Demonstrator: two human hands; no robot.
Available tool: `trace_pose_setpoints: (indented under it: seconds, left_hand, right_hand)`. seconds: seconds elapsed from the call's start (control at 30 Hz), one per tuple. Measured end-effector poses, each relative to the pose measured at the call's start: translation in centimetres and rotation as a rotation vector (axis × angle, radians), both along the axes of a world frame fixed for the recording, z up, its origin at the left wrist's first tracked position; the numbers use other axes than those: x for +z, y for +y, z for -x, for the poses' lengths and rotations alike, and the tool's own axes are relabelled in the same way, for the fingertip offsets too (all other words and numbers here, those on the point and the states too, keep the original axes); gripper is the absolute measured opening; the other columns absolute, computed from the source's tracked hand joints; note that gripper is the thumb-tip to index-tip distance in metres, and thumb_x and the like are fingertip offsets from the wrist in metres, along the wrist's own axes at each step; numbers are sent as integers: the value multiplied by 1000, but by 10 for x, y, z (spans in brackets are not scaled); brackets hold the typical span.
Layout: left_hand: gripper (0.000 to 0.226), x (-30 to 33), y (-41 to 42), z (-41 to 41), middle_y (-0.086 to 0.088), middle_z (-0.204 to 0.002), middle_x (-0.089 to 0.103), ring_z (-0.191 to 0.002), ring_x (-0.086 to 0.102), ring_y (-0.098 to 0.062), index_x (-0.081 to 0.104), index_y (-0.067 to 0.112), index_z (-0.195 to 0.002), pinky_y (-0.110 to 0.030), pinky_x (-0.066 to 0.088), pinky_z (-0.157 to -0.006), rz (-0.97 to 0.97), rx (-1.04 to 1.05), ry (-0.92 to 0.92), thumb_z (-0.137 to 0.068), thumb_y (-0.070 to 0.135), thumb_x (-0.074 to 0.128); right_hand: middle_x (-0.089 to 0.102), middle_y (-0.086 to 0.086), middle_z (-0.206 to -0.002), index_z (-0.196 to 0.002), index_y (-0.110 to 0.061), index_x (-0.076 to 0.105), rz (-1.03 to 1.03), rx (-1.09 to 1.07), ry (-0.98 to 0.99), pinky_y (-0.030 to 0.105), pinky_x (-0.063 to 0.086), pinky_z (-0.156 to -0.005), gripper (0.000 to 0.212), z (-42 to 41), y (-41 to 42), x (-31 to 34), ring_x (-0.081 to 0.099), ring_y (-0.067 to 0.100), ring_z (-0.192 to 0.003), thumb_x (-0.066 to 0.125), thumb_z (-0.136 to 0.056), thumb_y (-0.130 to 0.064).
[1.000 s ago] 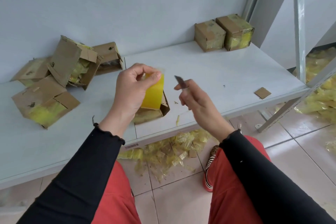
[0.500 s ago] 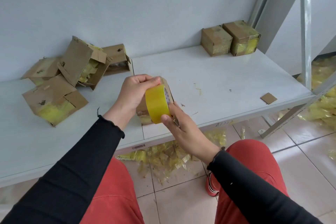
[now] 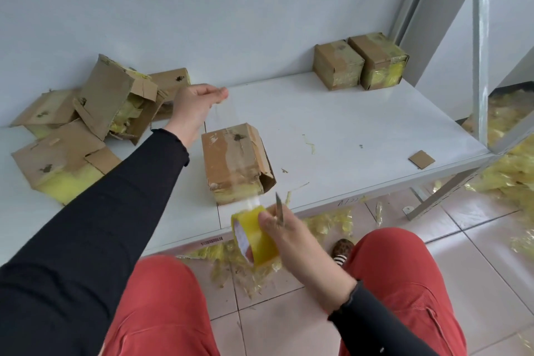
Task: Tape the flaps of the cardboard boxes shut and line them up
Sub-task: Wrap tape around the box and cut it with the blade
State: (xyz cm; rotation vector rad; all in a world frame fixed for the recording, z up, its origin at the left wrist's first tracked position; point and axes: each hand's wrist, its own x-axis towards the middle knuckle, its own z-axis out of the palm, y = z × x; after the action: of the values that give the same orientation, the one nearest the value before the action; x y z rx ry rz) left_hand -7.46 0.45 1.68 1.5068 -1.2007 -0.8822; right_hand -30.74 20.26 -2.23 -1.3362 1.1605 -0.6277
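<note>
Head camera looks down past red trousers at a white shelf (image 3: 361,136) set against a pale wall. Near its front edge lies one cardboard box (image 3: 231,162), long side running away from the viewer, with an end flap on its right side standing ajar. The right hand (image 3: 291,237) hovers just in front of the shelf edge, its fingers curled round a yellow tape roll (image 3: 255,235); the same hand also grips a small knife (image 3: 278,208) whose blade points upward beside the roll. A clear strip of tape (image 3: 231,136) runs from the roll up over the top of the box toward the left hand (image 3: 196,104), which is raised beyond the box's far end. That hand's thumb and fingertips are brought together, pinching the strip's free end; the strip is faint, so the exact contact is hard to make out. Against the wall at the back right stand two taped boxes (image 3: 361,65), side by side and touching. At the back left sits a loose heap of open boxes (image 3: 86,124), several tilted against each other with yellow tape scraps showing inside. A small cardboard scrap (image 3: 421,159) lies near the shelf's right front corner. Crumpled yellow tape litter (image 3: 326,222) is strewn over the tiled floor below the shelf.
</note>
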Motion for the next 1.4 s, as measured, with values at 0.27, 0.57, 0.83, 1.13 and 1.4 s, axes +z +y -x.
trace_pose_setpoints:
  seconds: [0.27, 0.57, 0.83, 1.13, 1.4]
  left_hand:
    - [19, -18, -32, -7, 11, -81, 70, -76, 57, -1, 80, 16, -92, -20, 44, -79, -73, -82, -109, -88, 34, 81]
    - [24, -47, -42, -7, 4, -82, 71, -72, 57, -7, 81, 13, -93, -12, 46, -57, -149, -66, -178, -86, 36, 84]
    - [63, -62, -59, -8, -13, -136, 63, -107, 55, -21, 66, 5, -131, -32, 48, -88, -486, -122, -259, -83, 41, 85]
    - [24, -62, -82, -14, -16, -78, 68, -63, 62, -28, 72, -1, -87, -33, 53, -65, -1049, -360, -465, -99, 18, 62]
    - [10, -66, -67, -3, -3, -94, 51, -76, 50, -19, 55, 11, -104, -32, 45, -66, -327, 47, -524, -98, 4, 52]
  right_hand:
    - [61, -13, -68, -159, -47, 13, 256, -9, 304, 27, 44, -65, 56, -3, 2, -4, 61, 9, -73, 36, -107, -48]
    - [71, -3, -90, -154, -38, 39, 325, 34, 443, 42, 53, -84, 45, -9, -5, -9, 65, 22, -91, 35, -110, -39]
    - [52, -7, -65, -153, -43, 34, 286, 89, 528, 39, 47, -64, 46, -8, -24, -23, 56, 21, -66, 35, -108, -32]
    - [53, -8, -65, -155, -48, 28, 242, 173, 531, 38, 47, -64, 53, -14, -49, -32, 51, 16, -61, 34, -106, -31]
    - [69, -13, -85, -151, -58, 33, 65, 151, 258, 21, 39, -54, 52, -11, -57, -43, 39, 2, -45, 40, -105, -34]
